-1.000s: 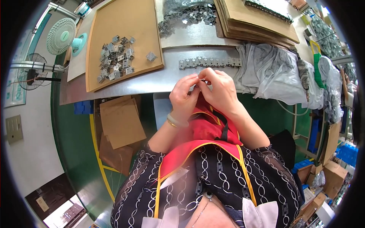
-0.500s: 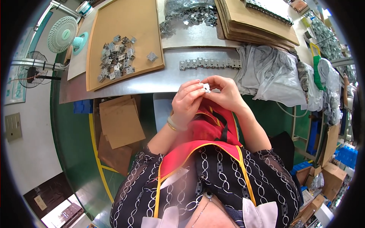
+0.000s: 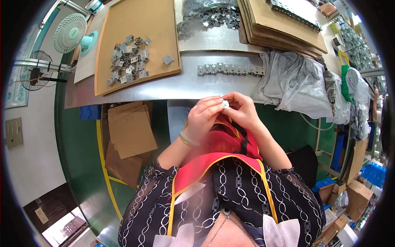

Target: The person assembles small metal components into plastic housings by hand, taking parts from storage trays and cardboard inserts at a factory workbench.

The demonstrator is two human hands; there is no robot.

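My left hand [image 3: 205,113] and my right hand [image 3: 243,110] meet in front of the bench edge, above my red apron. Between their fingertips is a small silvery metal bracket [image 3: 226,105], mostly covered by the fingers. Both hands pinch it. Beyond them, a row of similar metal brackets [image 3: 231,69] lies lined up on the steel bench [image 3: 164,88]. To the left, a shallow cardboard tray [image 3: 140,24] holds a loose heap of metal brackets [image 3: 129,61], with a single bracket [image 3: 168,60] apart from it.
Grey plastic bags [image 3: 292,82] lie on the bench right of the row, near a power-driver-like tool [image 3: 330,88]. Behind are stacked cardboard sheets [image 3: 284,29] and a pile of small metal parts [image 3: 216,20]. A pale green fan [image 3: 70,33] stands at the far left.
Both hands have come slightly down toward me, still holding the bracket together. The whole view has shifted a little. The row and the heap look unchanged.
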